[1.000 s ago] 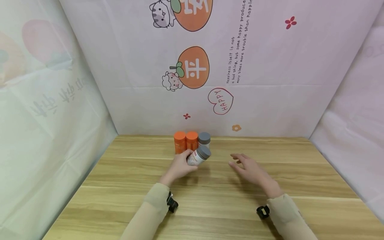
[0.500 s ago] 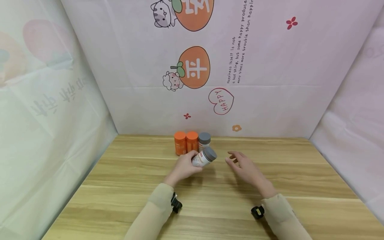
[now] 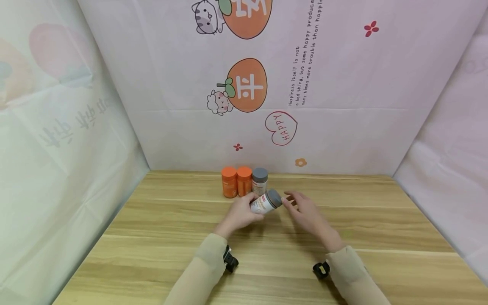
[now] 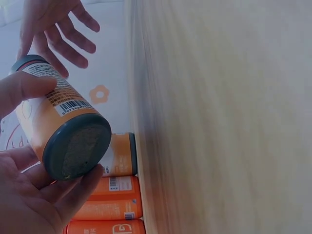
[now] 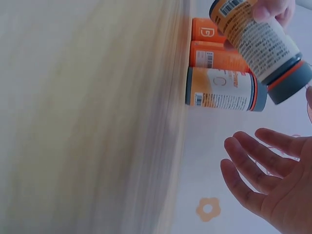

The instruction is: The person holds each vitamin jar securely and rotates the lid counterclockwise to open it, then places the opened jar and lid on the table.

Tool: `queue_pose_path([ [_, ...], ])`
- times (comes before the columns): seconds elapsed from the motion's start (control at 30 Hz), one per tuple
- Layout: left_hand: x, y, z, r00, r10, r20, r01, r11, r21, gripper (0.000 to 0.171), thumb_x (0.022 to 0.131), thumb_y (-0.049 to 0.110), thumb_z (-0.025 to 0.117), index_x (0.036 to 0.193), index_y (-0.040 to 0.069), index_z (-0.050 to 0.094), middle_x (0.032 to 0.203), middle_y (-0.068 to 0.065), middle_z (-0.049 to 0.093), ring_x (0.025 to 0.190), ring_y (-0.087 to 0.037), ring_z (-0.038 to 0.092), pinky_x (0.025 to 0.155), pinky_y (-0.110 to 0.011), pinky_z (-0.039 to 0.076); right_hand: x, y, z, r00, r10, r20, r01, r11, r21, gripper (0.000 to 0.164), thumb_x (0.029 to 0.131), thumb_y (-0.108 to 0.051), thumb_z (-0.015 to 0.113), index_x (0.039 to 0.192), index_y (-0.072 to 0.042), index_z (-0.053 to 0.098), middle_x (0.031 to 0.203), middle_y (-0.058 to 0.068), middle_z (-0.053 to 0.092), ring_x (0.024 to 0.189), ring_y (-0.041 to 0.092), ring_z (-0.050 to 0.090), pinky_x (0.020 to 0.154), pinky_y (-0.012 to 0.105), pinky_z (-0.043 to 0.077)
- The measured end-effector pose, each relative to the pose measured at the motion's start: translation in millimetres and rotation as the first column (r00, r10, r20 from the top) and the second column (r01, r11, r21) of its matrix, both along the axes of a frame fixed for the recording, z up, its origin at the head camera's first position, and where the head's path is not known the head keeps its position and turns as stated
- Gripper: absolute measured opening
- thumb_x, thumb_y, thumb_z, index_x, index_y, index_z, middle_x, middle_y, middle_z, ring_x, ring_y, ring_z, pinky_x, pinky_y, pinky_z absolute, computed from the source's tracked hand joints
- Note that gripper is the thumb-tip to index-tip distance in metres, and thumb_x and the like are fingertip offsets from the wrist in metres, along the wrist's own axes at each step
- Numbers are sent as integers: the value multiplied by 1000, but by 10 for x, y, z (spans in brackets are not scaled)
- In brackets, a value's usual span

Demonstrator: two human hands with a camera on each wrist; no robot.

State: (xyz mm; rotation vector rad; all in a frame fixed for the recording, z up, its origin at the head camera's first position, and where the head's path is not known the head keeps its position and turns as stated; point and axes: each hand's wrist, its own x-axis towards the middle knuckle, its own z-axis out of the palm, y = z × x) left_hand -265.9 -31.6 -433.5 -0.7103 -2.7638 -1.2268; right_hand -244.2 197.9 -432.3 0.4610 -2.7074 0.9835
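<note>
My left hand (image 3: 241, 214) grips a white and orange bottle (image 3: 264, 203) with a grey lid, tilted so the lid points right and up. The left wrist view shows the dark base of this bottle (image 4: 78, 146), with thumb and fingers round its sides. My right hand (image 3: 306, 214) is just right of the lid, its thumb tip right at the lid's edge. In the right wrist view the fingers of the right hand (image 5: 278, 170) are spread and hold nothing. Behind stands a like grey-lidded bottle (image 3: 260, 180), beside two orange bottles (image 3: 229, 183).
The three standing bottles form a row near the back of the wooden table (image 3: 171, 228). A printed white cloth (image 3: 183, 140) hangs behind the table, and pale cloth covers both sides. Each wrist wears a small black camera (image 3: 230, 262).
My left hand has carried the tilted bottle to the right. My right hand has moved left, so its thumb now meets the lid. The standing bottles have stayed put.
</note>
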Motion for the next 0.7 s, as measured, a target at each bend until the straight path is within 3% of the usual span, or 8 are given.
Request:
queue_pose_path([
  [0.27,25,47,16,1000,5,9,-4,1000,-26,48,68,20,80,111,13,61,95,-1,65,78,-13,58,71,-30,48,7,-56,8,1000,-3,-1,3,1000,-25,55,98,-48,41,131,-4,51,114,14,62,102,25,60,82,42,52],
  [0.7,60,94,15,1000,1,-16,-2,999,-44,48,67,22,80,111,15,61,92,0,65,76,-12,57,69,-27,47,16,-155,65,996,30,-82,-35,998,-59,41,100,-36,45,125,-5,56,103,10,65,92,20,63,72,33,52],
])
